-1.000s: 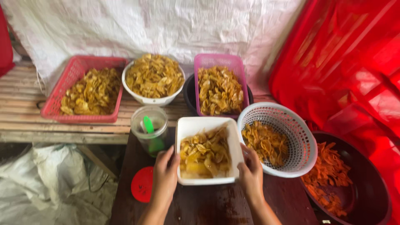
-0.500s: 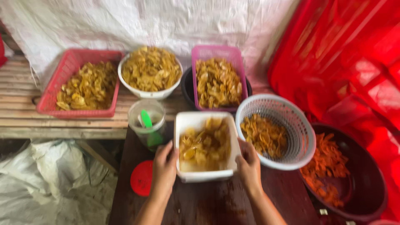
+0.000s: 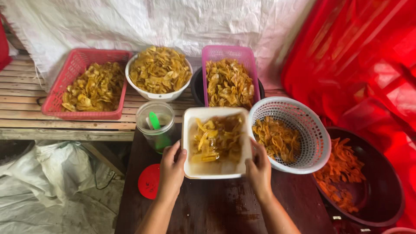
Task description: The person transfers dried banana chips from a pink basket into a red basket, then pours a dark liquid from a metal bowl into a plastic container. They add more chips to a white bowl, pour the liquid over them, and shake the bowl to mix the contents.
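Observation:
Both my hands hold a white rectangular tub [image 3: 215, 173] of yellow chips above a dark wooden table [image 3: 216, 208]. My left hand [image 3: 171, 170] grips its left side and my right hand [image 3: 259, 169] grips its right side. The chips [image 3: 216, 138] lie heaped toward the far half of the tub, which looks tilted away from me. A white round perforated basket [image 3: 299, 130] with more chips touches the tub's right edge.
On a slatted bench behind stand a red basket [image 3: 82, 65], a white bowl [image 3: 158, 95] and a pink basket [image 3: 227, 54], all full of chips. A clear jar [image 3: 156, 125] with a green scoop and a red lid [image 3: 149, 182] sit left. A dark basin [image 3: 381, 190] of orange chips sits right.
The chips have slid toward the far end of the tub, baring its near part. My hands keep their grip on both sides.

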